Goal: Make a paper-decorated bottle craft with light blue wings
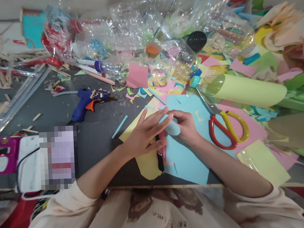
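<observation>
A small light blue paper piece [173, 128] is curled between both hands above a light blue sheet [187, 156]. My left hand [146, 134] lies over it with fingers stretched out, fingertips pressing its top. My right hand [184, 126] is curled around its right side. A black pen [160, 157] lies under my left hand on a yellow sheet [146, 166].
Red and yellow scissors [224, 129] lie right of my hands. A blue glue gun [87, 101] sits at the left. A rolled yellow-green sheet [249, 89], clear plastic bottles [128, 31] and coloured paper scraps crowd the back. A white and purple device [20, 160] sits at the near left.
</observation>
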The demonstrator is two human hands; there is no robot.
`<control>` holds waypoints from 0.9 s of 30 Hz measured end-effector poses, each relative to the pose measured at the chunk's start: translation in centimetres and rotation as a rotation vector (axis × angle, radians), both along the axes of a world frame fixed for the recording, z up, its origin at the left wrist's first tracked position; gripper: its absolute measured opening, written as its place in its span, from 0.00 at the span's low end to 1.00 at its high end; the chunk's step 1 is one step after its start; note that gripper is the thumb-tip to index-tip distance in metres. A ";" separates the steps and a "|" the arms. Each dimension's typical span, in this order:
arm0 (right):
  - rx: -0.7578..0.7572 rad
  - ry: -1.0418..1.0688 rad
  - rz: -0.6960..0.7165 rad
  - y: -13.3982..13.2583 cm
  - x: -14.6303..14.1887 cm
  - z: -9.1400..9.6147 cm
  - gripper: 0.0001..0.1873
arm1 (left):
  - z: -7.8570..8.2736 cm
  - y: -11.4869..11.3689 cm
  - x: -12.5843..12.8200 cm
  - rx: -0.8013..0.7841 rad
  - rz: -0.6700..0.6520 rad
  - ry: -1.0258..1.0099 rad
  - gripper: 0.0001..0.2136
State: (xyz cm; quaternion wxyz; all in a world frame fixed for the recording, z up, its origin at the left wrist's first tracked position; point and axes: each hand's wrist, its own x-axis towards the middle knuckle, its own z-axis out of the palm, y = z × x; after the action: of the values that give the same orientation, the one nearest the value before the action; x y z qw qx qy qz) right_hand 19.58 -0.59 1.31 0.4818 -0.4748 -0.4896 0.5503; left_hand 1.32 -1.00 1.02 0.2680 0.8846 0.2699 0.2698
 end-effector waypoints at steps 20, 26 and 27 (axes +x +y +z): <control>-0.038 0.036 0.035 -0.1 -0.2 0.1 0.19 | -0.2 0.5 -0.6 -0.191 0.102 -0.221 0.30; 0.017 0.024 -0.026 -0.3 -0.2 -0.3 0.19 | 0.2 0.5 -0.7 -0.242 0.224 -0.343 0.24; 0.043 0.007 -0.001 -0.3 -0.1 -0.4 0.20 | 0.2 0.5 -0.7 -0.240 0.223 -0.333 0.24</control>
State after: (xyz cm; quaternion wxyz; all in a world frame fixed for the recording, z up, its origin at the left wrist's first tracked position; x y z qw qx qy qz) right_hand 19.44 -0.89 0.96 0.4937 -0.4628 -0.4994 0.5410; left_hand 0.62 -0.54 1.24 0.3809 0.7543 0.3480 0.4061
